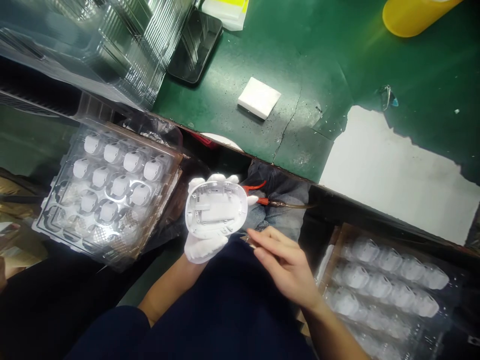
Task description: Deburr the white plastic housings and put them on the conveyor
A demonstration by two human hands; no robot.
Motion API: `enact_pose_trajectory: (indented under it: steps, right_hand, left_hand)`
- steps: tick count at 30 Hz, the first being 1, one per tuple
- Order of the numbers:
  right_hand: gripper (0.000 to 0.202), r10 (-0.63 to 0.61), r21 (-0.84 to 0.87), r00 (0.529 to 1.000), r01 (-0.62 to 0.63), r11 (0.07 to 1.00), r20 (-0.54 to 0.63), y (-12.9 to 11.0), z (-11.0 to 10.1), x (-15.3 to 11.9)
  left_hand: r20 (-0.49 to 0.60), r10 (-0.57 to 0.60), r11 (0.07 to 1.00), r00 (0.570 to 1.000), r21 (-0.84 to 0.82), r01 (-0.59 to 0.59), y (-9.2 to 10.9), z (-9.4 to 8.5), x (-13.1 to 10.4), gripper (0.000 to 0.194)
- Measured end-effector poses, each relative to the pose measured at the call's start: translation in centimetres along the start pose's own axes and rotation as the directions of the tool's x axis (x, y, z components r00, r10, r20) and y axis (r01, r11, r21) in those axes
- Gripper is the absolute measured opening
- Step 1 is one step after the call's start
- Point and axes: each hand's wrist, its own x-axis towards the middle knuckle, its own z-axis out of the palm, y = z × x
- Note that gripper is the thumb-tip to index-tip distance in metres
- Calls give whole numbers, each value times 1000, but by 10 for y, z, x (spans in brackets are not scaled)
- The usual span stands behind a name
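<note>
My left hand (204, 248), in a white glove, holds a white oval plastic housing (216, 210) from below, its hollow inner side with ribs and posts facing up. My bare right hand (287, 262) is beside the housing's lower right edge, thumb and fingers pinched on a small thin piece (247, 240) that looks like a blade; most of it is hidden. Whether its tip touches the housing I cannot tell. Just behind the housing, an orange-red air gun (262, 201) with a hose lies over my lap, partly covered by the glove.
At left, a clear tray (48, 205) holds several white parts; another tray (337, 310) of them stands at lower right. The green table (322, 65) carries a white block (258, 97), a phone (195, 47), white sheet (397, 175), yellow container (412, 17) and clear plastic trays (123, 50).
</note>
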Motion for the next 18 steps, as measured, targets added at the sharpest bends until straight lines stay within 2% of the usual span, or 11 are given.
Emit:
enact_pose_trajectory:
  steps: [3,5,7,9,11,14,16,18]
  right_hand:
    - [40,60,-55,993,-66,996,-104,4,-11,6]
    - [40,72,-146,965,-111,983,-251,9,-20,13]
    - [35,26,-264,915,-143,954,-402,17,-33,24]
    - [30,-65,-416,870,-168,894,-490,26,-51,43]
    - [33,-147,-577,849,-209,789,-508,37,-75,69]
    - [42,-159,-753,864,-309,581,-477,55,-115,117]
    - [44,-118,-813,876,-375,445,-468,68,-137,146]
    - [45,-92,-852,896,-375,366,-434,78,-149,165]
  left_hand:
    - [24,102,992,995,-75,-100,-7,-7,4,82]
    - [25,51,996,998,-71,-49,-10,-10,7,69]
    - [38,6,998,999,-60,-3,-10,-10,8,75]
    - [85,9,996,996,-89,-1,-8,-7,9,91]
    - [142,32,986,989,-168,-8,-7,-5,10,93]
    - [165,23,949,986,-314,31,-8,-11,16,73]
    - [142,-20,922,990,-380,73,-11,-22,22,65]
    - [113,-49,901,992,-425,93,-15,-38,29,65]
